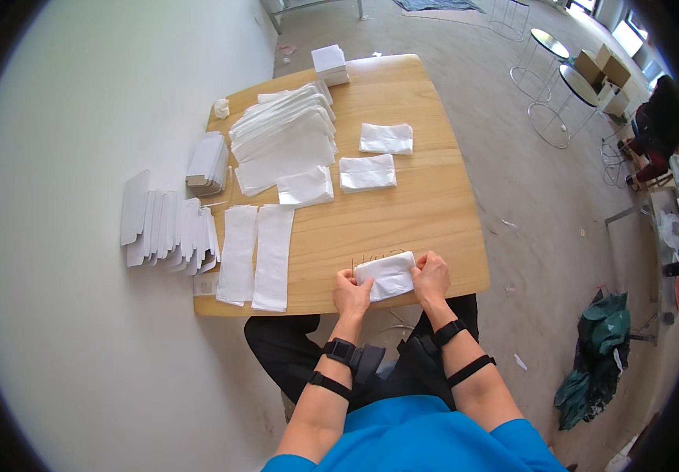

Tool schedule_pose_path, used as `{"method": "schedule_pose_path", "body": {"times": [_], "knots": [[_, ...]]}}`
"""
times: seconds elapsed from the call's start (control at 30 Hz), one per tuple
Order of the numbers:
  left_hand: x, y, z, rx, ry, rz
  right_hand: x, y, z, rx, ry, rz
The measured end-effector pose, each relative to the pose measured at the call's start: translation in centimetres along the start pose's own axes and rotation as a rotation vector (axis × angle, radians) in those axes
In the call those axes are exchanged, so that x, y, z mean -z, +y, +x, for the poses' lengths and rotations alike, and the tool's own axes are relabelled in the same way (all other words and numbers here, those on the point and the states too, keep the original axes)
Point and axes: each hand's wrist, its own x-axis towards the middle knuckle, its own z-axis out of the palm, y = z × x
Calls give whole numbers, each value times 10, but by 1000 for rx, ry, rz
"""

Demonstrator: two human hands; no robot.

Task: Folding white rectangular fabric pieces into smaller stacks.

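Note:
A small folded bundle of thin white sheets point(389, 277), paper or cloth, lies at the table's near edge. My left hand point(351, 294) pinches its left end, thumb on top. At the other end, my right hand point(431, 276) grips the right edge with curled fingers. Beyond them lie two similar folded white bundles, a nearer one point(368, 172) and a farther one point(387, 138). A third folded bundle point(306, 187) rests against a fanned pile of white sheets point(284, 138). To the left of my hands are two long white strips point(273, 259), side by side.
Flat white cartons point(168, 228) stand in a row along the wooden table's point(442, 204) left edge, by the wall. More white boxes point(208, 161) and a white stack point(330, 63) sit farther back. Round stools point(578, 85), a dark green bag point(603, 338) and a seated person point(658, 130) are at right.

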Motion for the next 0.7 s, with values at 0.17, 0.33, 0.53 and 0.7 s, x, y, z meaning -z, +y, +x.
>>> {"method": "schedule_pose_path", "body": {"times": [0.17,0.33,0.53,0.7], "knots": [[-10,1,-1,-49,-19,140,-2,7,1,7,9,-15],[-23,-15,-9,36,70,-422,-5,9,2,19,2,3],[-15,-28,3,86,-186,-341,-11,14,5,66,77,11],[-16,-7,-3,-80,-103,-32,-4,17,9,9,1,40]]}}
